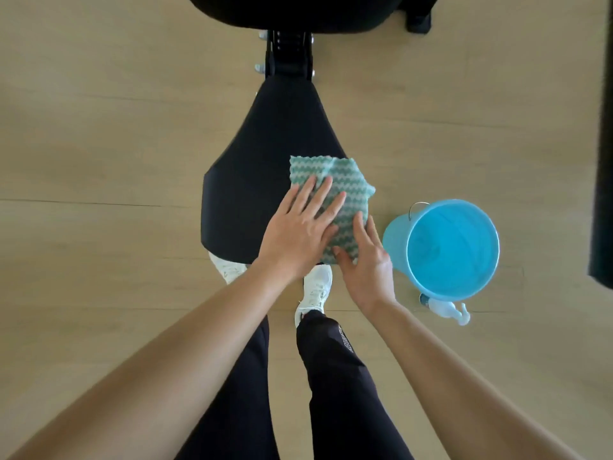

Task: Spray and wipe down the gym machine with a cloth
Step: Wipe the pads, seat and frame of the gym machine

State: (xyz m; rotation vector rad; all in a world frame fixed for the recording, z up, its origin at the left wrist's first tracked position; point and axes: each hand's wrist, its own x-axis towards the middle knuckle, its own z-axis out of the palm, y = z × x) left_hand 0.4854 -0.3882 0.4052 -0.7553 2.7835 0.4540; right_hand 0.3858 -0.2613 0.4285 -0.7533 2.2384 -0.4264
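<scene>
My left hand (298, 232) lies flat on the folded green-and-white zigzag cloth (345, 190), fingers straight and spread, pressing rather than gripping. My right hand (365, 263) touches the cloth's lower right corner, thumb on top and fingers along the edge. They look fairly straight, not closed round it.

The cloth sits at centre frame on the right edge of the black padded machine seat (265, 154), and its right side seems to hang past that edge.

The seat's long axis runs up the frame, from my hands toward the black hinge bracket (288, 54). Most of the bare pad lies left of and above the cloth, so I judge the next stroke goes that way, led by the left hand, which is nearer the pad's middle.

On the pale wood floor (99, 127) at right stands a blue plastic bucket (396, 239), with a clear spray bottle (447, 310) just below it.
</scene>
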